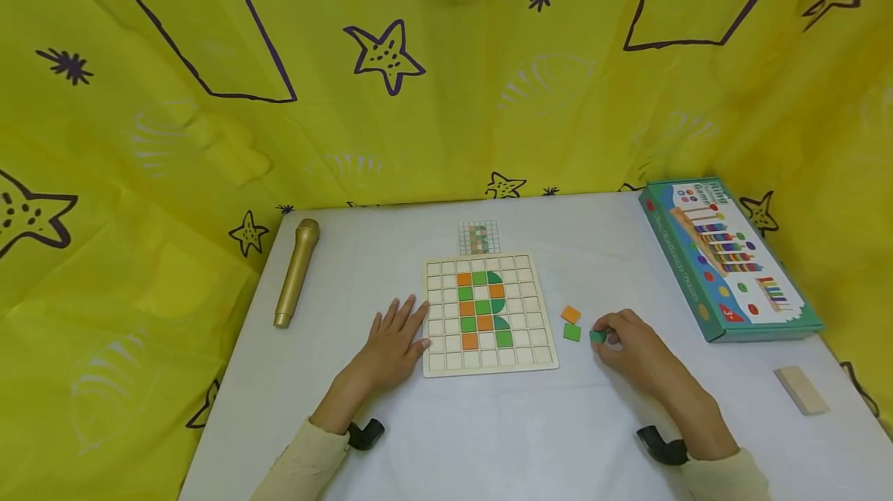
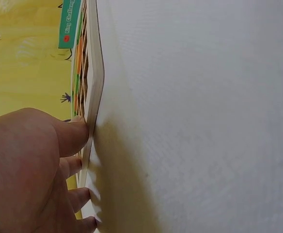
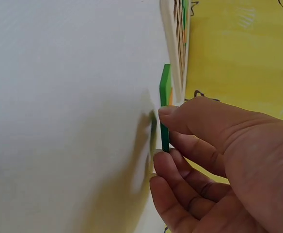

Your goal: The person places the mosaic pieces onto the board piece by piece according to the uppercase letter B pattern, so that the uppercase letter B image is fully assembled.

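Observation:
A square wooden grid board (image 1: pixel 533 342) lies mid-table, with orange, green and dark green tiles set in it in the shape of an R. My left hand (image 1: pixel 394 346) rests at the board's left edge, fingers spread and thumb touching the rim. Right of the board, my right hand (image 1: pixel 638 354) pinches a dark green tile (image 3: pixel 165 138) between thumb and fingers, just above the table. Beside it a loose green tile (image 1: pixel 572 332) and a loose orange tile (image 1: pixel 570 314) lie flat. Behind the board is a small pattern card (image 1: pixel 478 237) showing the same letter.
A gold microphone (image 1: pixel 296 273) lies at the left of the white table. At the right are a green game box (image 1: pixel 732 260) and a small wooden block (image 1: pixel 801 390). A yellow patterned cloth (image 1: pixel 446 121) hangs behind the table.

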`<act>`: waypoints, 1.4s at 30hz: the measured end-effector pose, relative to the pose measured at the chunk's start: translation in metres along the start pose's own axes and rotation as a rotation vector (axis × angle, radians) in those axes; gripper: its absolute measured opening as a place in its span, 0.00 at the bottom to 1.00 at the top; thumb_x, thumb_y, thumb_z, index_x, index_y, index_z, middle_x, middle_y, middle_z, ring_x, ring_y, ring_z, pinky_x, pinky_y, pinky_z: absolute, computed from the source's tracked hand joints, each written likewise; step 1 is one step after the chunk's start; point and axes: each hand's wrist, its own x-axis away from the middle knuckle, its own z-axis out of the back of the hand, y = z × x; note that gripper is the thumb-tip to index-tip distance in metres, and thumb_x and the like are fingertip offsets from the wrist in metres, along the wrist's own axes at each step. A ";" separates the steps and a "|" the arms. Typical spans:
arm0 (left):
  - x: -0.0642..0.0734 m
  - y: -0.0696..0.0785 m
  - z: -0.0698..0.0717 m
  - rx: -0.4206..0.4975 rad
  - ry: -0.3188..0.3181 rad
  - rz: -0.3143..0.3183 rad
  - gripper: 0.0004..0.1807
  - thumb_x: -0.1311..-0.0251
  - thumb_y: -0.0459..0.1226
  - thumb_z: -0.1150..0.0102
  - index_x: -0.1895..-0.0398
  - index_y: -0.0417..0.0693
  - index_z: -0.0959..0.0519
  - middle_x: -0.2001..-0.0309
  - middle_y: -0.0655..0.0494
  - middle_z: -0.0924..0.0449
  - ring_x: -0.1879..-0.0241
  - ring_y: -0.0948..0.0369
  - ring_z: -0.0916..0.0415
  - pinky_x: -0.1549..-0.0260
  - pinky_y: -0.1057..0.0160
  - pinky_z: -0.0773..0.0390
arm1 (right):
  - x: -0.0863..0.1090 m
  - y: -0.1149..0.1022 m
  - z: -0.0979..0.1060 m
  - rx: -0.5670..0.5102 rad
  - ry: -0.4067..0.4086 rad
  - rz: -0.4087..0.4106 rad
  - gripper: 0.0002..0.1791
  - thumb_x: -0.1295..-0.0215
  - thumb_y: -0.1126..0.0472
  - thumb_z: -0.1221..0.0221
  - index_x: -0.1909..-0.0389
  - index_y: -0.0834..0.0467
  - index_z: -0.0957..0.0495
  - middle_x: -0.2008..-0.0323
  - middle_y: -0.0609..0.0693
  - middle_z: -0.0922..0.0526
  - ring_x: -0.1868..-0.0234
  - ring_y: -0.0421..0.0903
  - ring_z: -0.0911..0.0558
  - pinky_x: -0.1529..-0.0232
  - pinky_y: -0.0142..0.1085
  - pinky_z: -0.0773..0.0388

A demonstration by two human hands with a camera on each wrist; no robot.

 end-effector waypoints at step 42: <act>-0.002 0.002 0.001 -0.036 -0.012 0.034 0.37 0.19 0.51 0.53 0.14 0.52 0.47 0.14 0.44 0.55 0.15 0.39 0.63 0.22 0.30 0.59 | -0.014 -0.095 -0.071 0.022 -0.105 0.285 0.09 0.34 0.73 0.33 0.59 0.57 0.16 0.58 0.45 0.23 0.55 0.42 0.19 0.51 0.36 0.17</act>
